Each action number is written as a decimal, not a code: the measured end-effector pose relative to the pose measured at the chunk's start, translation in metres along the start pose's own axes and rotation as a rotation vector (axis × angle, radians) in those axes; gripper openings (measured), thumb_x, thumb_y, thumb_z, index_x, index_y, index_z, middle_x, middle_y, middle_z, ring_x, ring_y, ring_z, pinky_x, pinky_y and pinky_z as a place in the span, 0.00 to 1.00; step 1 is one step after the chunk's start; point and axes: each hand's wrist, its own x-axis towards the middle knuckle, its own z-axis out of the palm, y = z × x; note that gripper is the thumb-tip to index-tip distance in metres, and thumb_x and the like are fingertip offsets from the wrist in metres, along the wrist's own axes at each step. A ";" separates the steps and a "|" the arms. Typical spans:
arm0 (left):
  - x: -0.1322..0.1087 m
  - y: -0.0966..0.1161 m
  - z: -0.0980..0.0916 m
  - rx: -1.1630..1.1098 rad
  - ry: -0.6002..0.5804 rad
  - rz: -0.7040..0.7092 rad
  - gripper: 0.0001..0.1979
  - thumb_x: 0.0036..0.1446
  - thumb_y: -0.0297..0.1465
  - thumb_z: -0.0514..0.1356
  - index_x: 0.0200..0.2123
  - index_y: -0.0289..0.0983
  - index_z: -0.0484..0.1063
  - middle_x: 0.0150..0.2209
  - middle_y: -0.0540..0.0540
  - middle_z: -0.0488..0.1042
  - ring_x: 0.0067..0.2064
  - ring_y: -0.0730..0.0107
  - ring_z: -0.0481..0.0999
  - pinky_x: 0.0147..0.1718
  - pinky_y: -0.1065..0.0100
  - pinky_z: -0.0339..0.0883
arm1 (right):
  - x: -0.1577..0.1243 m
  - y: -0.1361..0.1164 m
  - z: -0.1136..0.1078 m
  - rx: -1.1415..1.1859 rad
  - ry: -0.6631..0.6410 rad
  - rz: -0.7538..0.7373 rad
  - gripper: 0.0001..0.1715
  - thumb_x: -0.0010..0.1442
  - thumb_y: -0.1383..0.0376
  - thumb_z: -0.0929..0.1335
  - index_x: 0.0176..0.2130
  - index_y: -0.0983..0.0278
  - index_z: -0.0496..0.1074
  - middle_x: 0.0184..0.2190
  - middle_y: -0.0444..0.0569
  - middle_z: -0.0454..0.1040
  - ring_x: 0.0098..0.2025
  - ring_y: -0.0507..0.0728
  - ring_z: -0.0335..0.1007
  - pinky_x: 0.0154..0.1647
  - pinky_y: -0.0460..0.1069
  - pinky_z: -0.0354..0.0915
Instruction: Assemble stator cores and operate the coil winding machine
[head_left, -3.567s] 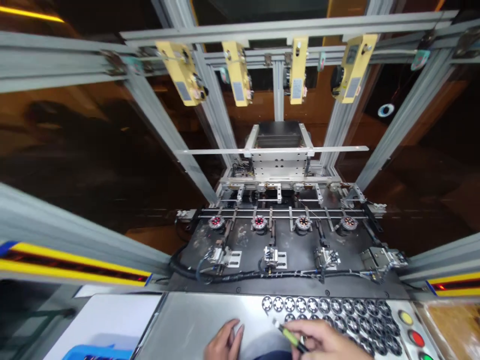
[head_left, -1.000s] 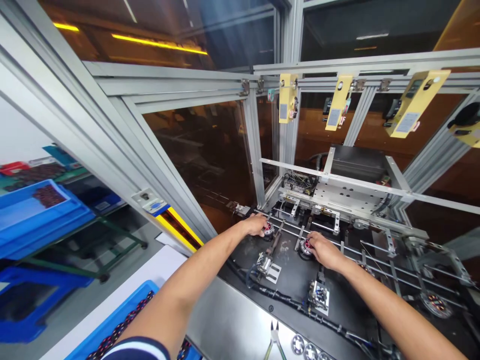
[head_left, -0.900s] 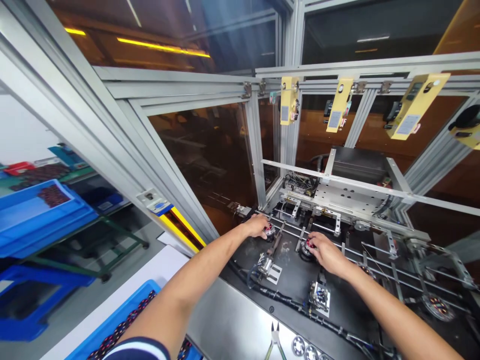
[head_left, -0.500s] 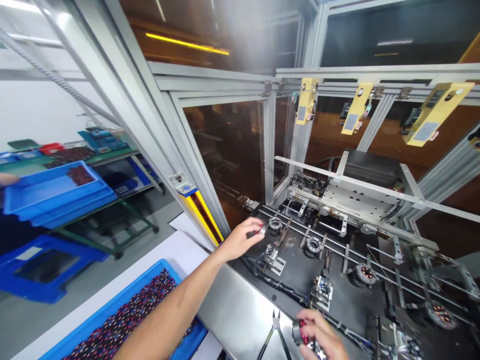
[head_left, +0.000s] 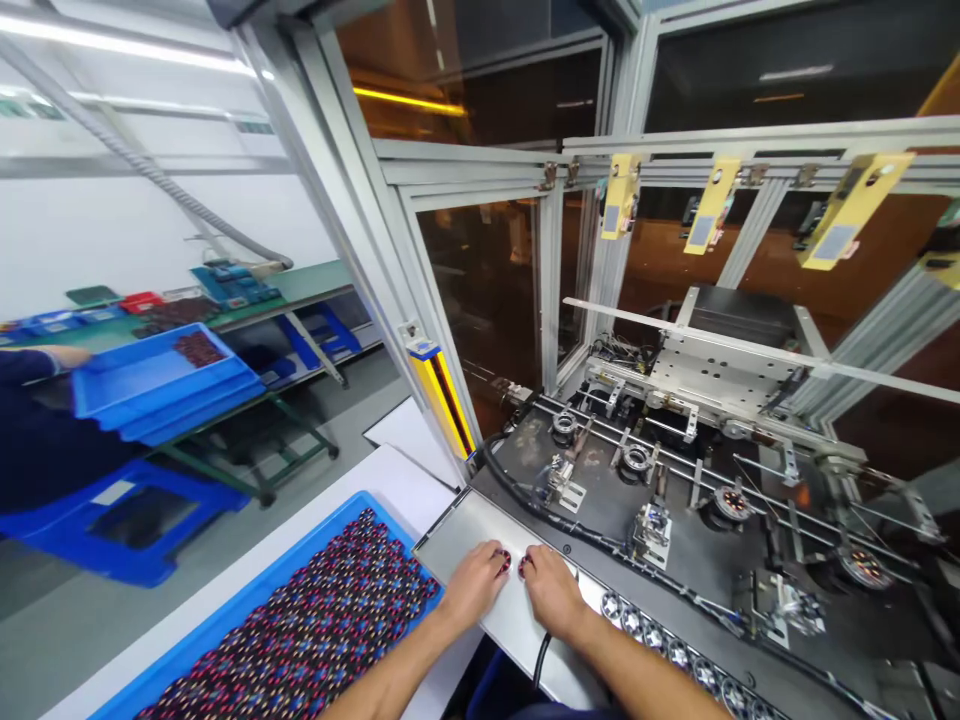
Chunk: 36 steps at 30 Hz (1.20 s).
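Note:
Both my hands are low in the middle of the view, close together over the bare metal ledge [head_left: 457, 530]. My left hand [head_left: 476, 585] is closed on a small round stator [head_left: 505, 562] with dark red and black windings. A similar stator [head_left: 523, 566] sits in the closed fingers of my right hand [head_left: 555, 592]. The two parts face each other with a narrow gap between them. Cutting pliers lie partly hidden below my right hand, one black handle [head_left: 541, 660] showing. Along the ledge beside my right forearm runs a row of silver round parts [head_left: 654, 636].
A blue tray [head_left: 262, 580] full of stators stands on the white table at left. Ahead is a machine bed with ring-shaped fixtures [head_left: 637, 459], rods and cables. An aluminium frame post carries a yellow sensor bar [head_left: 442, 400]. A co-worker's arm [head_left: 45, 362] reaches toward another blue tray [head_left: 161, 385].
My left hand has come back from the machine's near-left fixture to the ledge. My right hand has moved left beside it. The row of silver parts now shows.

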 end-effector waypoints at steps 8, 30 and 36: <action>0.013 0.047 -0.070 0.083 0.185 0.220 0.09 0.58 0.29 0.60 0.42 0.42 0.76 0.52 0.39 0.75 0.53 0.53 0.75 0.54 0.52 0.70 | -0.121 0.057 -0.143 -0.209 0.154 0.147 0.20 0.64 0.64 0.59 0.54 0.56 0.69 0.55 0.50 0.72 0.58 0.61 0.67 0.61 0.59 0.65; 0.267 0.306 0.016 0.393 -0.243 0.930 0.18 0.59 0.35 0.62 0.51 0.36 0.70 0.62 0.40 0.62 0.65 0.49 0.58 0.60 0.42 0.55 | -0.269 0.296 -0.272 -0.387 0.008 0.720 0.15 0.60 0.63 0.70 0.47 0.65 0.72 0.61 0.53 0.62 0.62 0.64 0.57 0.61 0.64 0.58; 0.271 0.308 0.017 0.409 -0.291 0.898 0.17 0.60 0.35 0.61 0.52 0.36 0.70 0.61 0.40 0.64 0.63 0.50 0.62 0.59 0.42 0.57 | -0.267 0.299 -0.270 -0.353 -0.016 0.718 0.14 0.60 0.63 0.70 0.46 0.65 0.73 0.61 0.53 0.62 0.64 0.65 0.54 0.63 0.65 0.55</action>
